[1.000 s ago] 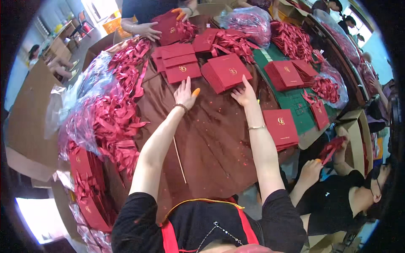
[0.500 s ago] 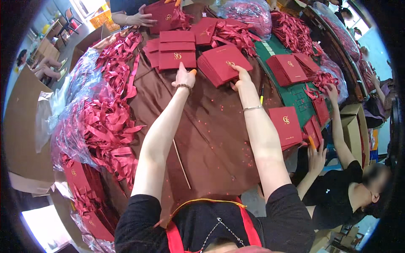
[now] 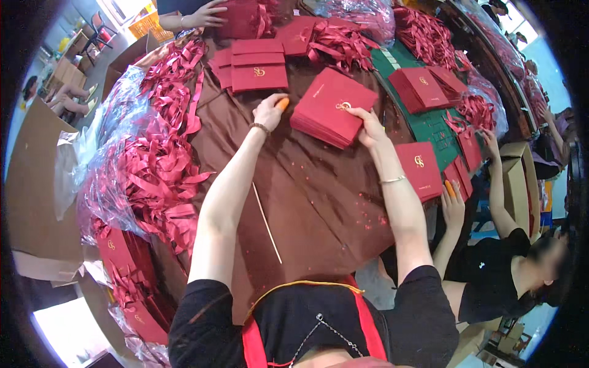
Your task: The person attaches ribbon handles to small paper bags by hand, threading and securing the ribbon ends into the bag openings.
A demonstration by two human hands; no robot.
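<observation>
Your right hand [image 3: 372, 130] clamps the red folder stack [image 3: 325, 101] by its right side, toward the worktop's [image 3: 307, 211] far edge, likely keeping it squared; your left hand [image 3: 268, 115] sits apart, its closure unclear.

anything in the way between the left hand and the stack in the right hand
Nothing visible: only brown cloth shows between the left hand and the stack, which the right hand grips at its right side.

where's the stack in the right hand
In the head view, the red stack is upper right of centre, over the brown cloth; the right hand grips its right side, the left hand to its left.
</observation>
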